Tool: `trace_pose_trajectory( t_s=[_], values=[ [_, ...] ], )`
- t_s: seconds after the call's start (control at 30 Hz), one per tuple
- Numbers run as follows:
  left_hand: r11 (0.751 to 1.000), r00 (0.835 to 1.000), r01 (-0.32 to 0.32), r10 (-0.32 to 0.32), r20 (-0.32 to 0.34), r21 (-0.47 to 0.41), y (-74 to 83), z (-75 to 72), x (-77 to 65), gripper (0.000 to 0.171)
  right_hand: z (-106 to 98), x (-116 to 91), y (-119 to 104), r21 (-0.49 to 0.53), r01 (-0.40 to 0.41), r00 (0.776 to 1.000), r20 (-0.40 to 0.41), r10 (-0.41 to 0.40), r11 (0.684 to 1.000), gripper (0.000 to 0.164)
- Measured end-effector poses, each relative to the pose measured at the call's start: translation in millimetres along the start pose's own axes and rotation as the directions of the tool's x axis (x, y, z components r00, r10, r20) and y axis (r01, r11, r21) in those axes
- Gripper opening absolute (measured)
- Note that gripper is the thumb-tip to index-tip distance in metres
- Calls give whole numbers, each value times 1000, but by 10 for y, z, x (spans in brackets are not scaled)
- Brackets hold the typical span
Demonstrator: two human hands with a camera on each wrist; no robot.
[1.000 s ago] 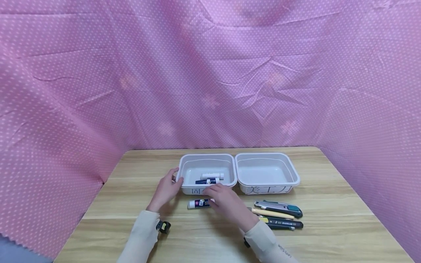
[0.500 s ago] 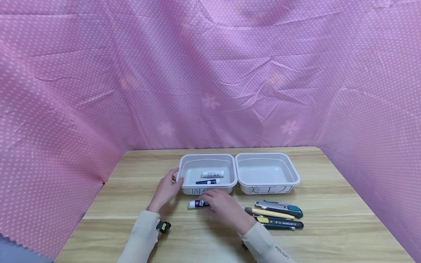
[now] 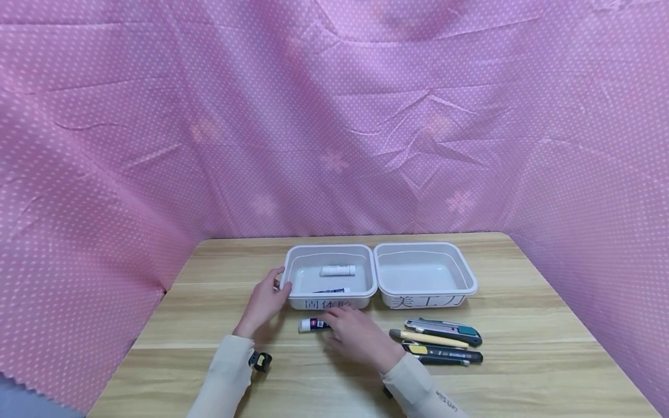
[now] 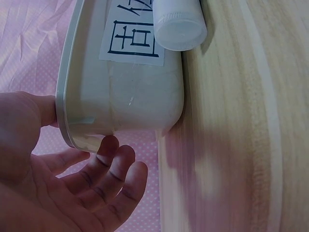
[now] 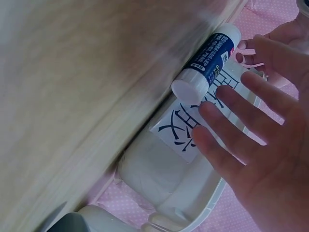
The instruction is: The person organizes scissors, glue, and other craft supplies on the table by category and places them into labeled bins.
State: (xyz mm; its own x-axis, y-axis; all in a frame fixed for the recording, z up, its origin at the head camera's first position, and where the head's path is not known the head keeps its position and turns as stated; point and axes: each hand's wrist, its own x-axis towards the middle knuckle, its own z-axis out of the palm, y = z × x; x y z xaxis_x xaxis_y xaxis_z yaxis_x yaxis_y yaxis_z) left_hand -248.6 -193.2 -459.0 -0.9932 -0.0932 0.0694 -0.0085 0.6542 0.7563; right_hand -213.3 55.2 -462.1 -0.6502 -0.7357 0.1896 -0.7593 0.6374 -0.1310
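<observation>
My left hand (image 3: 265,299) holds the rim at the left end of a white plastic box (image 3: 305,268), thumb on the edge and fingers along the outside. In front of the box lies a glue stick (image 3: 312,324) with a dark blue label and white ends. Over its right end is my right hand (image 3: 360,334), hiding part of it in the head view. The right wrist view has that hand's fingers extended and spread beside the glue stick (image 5: 210,58), nothing gripped. Inside the box lie a white glue stick (image 3: 337,270) and a dark blue one (image 3: 331,289), partly behind the front wall.
A second white box (image 3: 423,270) with a Chinese label stands against the first one's right side. Before it lie several utility knives (image 3: 444,330) and a yellow-handled tool (image 3: 434,338). Pink dotted cloth (image 3: 334,145) surrounds the wooden table (image 3: 251,383).
My right hand has moved left and down from the box's front to the glue stick on the table. Inside the box, the white glue stick has rolled back slightly. My left hand stays put.
</observation>
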Motion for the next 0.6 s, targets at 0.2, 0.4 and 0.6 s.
trace_pose_trajectory(
  t_s=[0.2, 0.4, 0.6],
  values=[
    [999, 999, -36, 37, -27, 5, -5, 3, -5, 56, 3, -26, -13, 26, -38, 998, 60, 36, 999, 49],
    [999, 999, -41, 42, -33, 2, -3, 2, -9, 56, -2, -44, -11, 11, -33, 997, 71, 33, 999, 44],
    [999, 999, -32, 32, -23, -4, 9, -2, -12, 56, 2, -53, 30, 22, -5, 999, 42, 5, 1000, 35]
  ],
)
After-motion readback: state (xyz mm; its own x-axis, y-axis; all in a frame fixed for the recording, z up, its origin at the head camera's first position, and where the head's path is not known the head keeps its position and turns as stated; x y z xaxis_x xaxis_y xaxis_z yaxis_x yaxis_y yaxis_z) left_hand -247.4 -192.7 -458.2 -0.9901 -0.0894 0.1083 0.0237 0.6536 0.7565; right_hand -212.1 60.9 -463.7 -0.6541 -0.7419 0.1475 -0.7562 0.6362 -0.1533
